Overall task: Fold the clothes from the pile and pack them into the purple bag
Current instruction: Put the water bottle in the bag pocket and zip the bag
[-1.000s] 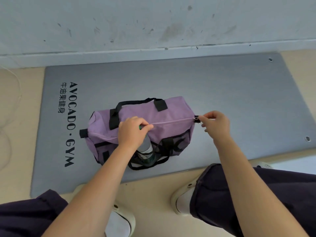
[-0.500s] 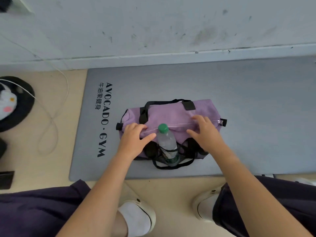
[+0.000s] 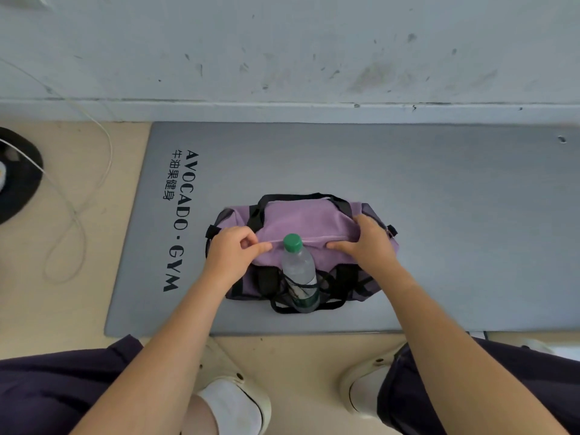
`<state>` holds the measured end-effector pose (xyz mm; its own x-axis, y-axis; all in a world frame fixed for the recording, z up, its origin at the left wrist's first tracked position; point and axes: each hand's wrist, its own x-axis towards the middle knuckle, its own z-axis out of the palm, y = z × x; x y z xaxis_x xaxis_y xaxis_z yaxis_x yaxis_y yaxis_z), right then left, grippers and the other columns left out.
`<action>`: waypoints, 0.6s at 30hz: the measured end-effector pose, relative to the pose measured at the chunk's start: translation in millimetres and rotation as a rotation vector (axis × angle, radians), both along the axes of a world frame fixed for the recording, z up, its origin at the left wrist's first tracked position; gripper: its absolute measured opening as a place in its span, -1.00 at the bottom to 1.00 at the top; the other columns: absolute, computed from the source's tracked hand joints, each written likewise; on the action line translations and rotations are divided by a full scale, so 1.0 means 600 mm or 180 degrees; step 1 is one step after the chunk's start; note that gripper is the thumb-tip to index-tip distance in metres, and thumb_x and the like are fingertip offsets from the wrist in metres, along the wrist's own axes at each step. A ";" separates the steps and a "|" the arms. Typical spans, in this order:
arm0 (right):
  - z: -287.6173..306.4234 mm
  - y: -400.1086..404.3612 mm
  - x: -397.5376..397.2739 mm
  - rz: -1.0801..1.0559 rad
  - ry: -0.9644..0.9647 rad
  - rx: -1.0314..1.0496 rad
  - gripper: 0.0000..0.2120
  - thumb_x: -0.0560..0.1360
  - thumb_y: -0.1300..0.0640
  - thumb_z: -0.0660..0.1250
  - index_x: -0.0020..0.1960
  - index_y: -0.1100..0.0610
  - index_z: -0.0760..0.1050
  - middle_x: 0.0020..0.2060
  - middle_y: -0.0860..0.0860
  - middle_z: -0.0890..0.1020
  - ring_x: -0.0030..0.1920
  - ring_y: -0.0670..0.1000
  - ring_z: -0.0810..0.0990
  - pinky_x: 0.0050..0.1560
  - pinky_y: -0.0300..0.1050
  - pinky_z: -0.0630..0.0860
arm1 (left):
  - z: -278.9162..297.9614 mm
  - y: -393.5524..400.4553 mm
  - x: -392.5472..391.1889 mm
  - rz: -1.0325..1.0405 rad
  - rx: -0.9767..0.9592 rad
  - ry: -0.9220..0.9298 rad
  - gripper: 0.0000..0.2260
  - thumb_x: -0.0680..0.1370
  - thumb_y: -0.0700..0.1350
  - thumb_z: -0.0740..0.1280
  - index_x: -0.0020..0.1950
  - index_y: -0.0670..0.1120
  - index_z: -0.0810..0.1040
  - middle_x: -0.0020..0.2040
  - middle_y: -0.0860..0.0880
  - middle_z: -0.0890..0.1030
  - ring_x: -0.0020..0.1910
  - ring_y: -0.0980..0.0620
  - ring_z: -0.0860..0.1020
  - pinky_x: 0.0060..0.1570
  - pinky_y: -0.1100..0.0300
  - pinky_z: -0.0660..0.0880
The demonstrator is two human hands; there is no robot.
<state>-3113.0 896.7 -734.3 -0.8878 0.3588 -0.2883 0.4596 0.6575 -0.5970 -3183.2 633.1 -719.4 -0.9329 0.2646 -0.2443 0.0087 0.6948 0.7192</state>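
Observation:
The purple bag (image 3: 306,219) with black straps lies zipped shut on the grey gym mat (image 3: 439,199). My left hand (image 3: 230,254) rests on the bag's left end, fingers curled against the fabric by the zip. My right hand (image 3: 368,241) lies over the right end, fingers pressing down on the top. A clear water bottle (image 3: 298,273) with a green cap stands in the mesh side pocket between my hands. No loose clothes are in view.
A scuffed white wall (image 3: 282,48) runs along the mat's far edge. A thin white cable (image 3: 78,211) loops on the beige floor at left, near a dark round object (image 3: 18,177). My knees and white shoes (image 3: 238,400) are at the mat's near edge.
My right hand left the zip pull at the bag's right end and settled on top of the bag. My left hand shifted left off the bottle, uncovering its cap.

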 end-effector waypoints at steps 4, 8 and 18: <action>0.025 0.031 -0.018 0.0010 0.0295 0.0394 -0.65 0.44 -0.09 0.46 -0.09 0.20 0.51 -0.29 0.00 0.52 -0.22 0.09 0.48 -0.34 -0.18 0.17 | 0.000 0.004 -0.008 0.0166 0.0074 -0.0041 -0.71 0.42 0.01 0.53 -0.29 -0.15 0.54 -0.41 0.02 0.44 -0.41 0.07 0.33 -0.37 0.23 0.29; 0.063 0.042 -0.068 -0.0154 0.0519 0.0434 -0.70 0.51 -0.06 0.38 -0.21 0.17 0.54 -0.38 0.05 0.54 -0.29 0.11 0.47 -0.30 -0.08 0.23 | 0.025 0.013 -0.037 0.0291 0.0247 0.0227 -0.72 0.43 -0.02 0.52 -0.32 -0.12 0.51 -0.43 0.07 0.41 -0.44 0.15 0.34 -0.41 0.35 0.28; 0.087 0.039 -0.154 -0.0345 0.0965 0.0268 -0.79 0.53 0.01 0.37 -0.21 0.10 0.53 -0.40 -0.06 0.51 -0.29 0.05 0.46 -0.35 -0.25 0.27 | 0.037 0.021 -0.128 0.0249 0.0157 0.0764 -0.75 0.42 -0.02 0.53 -0.33 -0.06 0.51 -0.41 0.08 0.46 -0.43 0.15 0.39 -0.41 0.38 0.30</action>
<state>-3205.6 920.4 -682.0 -0.8839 0.4673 0.0179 0.3393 0.6672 -0.6631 -3260.3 645.8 -697.0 -0.9807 0.1954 -0.0019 0.1309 0.6642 0.7360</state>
